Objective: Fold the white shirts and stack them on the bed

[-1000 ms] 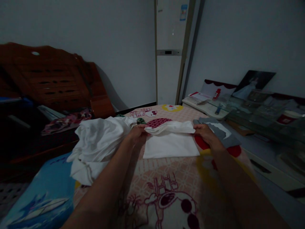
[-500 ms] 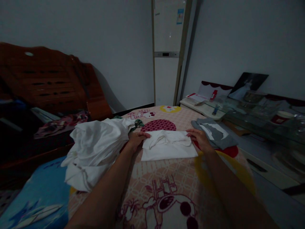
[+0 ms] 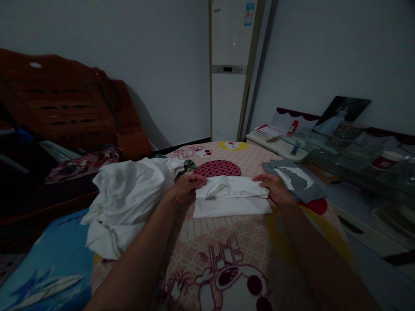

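A white garment, folded into a flat rectangle, lies in front of me on the patterned tablecloth. Its far part is doubled over toward me in a narrower strip with loose creases. My left hand pinches the far left corner of that strip. At the far right corner my right hand grips the same cloth between thumb and fingers. A large crumpled heap of white cloth sits left of my left forearm. Beyond my right hand rests a folded grey garment with a white print.
A blue printed stool or cushion is at the lower left, below a wooden bench. To the right stands a glass-topped cabinet with a paper cup and papers. A tall white air conditioner stands behind the table.
The far part of the white garment has been brought further over toward me, forming a clearer folded strip. Both hands keep hold of its corners. The view has shifted slightly.
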Demonstrator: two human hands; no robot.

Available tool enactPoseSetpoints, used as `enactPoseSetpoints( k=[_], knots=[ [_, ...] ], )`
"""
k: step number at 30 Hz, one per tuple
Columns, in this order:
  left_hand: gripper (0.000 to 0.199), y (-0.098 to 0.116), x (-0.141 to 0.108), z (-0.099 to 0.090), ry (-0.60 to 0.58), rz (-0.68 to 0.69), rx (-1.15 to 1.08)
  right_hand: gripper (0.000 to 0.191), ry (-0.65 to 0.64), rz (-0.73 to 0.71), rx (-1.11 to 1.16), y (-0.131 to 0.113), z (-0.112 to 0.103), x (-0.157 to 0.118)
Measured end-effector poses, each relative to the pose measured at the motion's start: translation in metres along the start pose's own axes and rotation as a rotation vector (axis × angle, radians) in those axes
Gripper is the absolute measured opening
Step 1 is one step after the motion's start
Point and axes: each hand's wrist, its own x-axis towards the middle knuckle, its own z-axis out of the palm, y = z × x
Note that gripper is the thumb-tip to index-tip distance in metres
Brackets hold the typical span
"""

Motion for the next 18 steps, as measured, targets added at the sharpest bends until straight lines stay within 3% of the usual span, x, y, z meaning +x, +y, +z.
enactPoseSetpoints(
  k=[4,10,18],
  knots=[
    [0.016,-0.007,0.000,-0.007,-0.120,-0.105,0.180,0.033,0.012,0.024,-0.115,0.005,0.000,-0.001],
    [0.018,-0.008,0.000,-0.013,-0.136,-0.065,0.269,0.036,0.046,-0.027,-0.144,0.010,-0.002,0.002],
    [0.018,-0.003,-0.003,-0.015,-0.143,-0.082,0.270,0.030,-0.035,-0.041,-0.145,0.009,-0.012,0.001]
  ],
)
